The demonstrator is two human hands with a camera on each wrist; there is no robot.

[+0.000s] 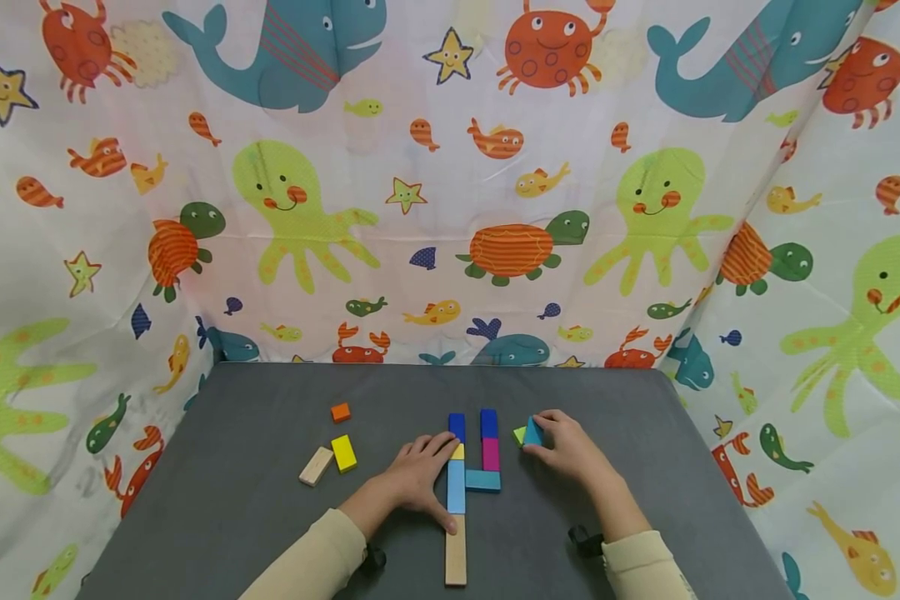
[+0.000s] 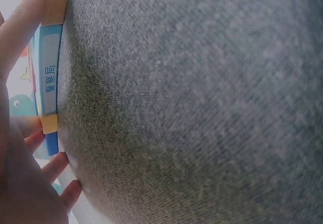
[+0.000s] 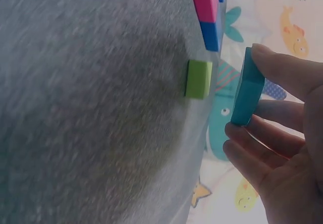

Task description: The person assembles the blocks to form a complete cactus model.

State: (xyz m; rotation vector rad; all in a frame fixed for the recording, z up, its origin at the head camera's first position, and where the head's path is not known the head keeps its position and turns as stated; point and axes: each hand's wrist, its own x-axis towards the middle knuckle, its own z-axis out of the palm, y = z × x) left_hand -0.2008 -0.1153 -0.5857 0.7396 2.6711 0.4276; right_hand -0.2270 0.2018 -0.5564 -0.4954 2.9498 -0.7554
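Note:
My right hand (image 1: 570,448) pinches a teal triangular block (image 3: 247,93) between thumb and fingers, clear of the table in the right wrist view. Just beyond it lies a small green block (image 3: 199,80). My left hand (image 1: 412,477) spreads along a column of blocks. Its thumb touches the long plain wooden block (image 1: 456,558), and its fingertips reach the small yellow block (image 1: 457,452) and blue block (image 1: 457,425). Between them sits a light blue block (image 2: 49,72) with printed characters. A teal bar (image 1: 483,481) joins the column's right side, below a magenta block (image 1: 491,455) and another blue block (image 1: 489,422).
Left of the column lie a yellow block (image 1: 343,453), a plain wooden block (image 1: 316,467) and an orange block (image 1: 341,412). The grey tabletop (image 1: 217,500) ends at a curtain (image 1: 420,275) printed with sea animals, behind and at both sides.

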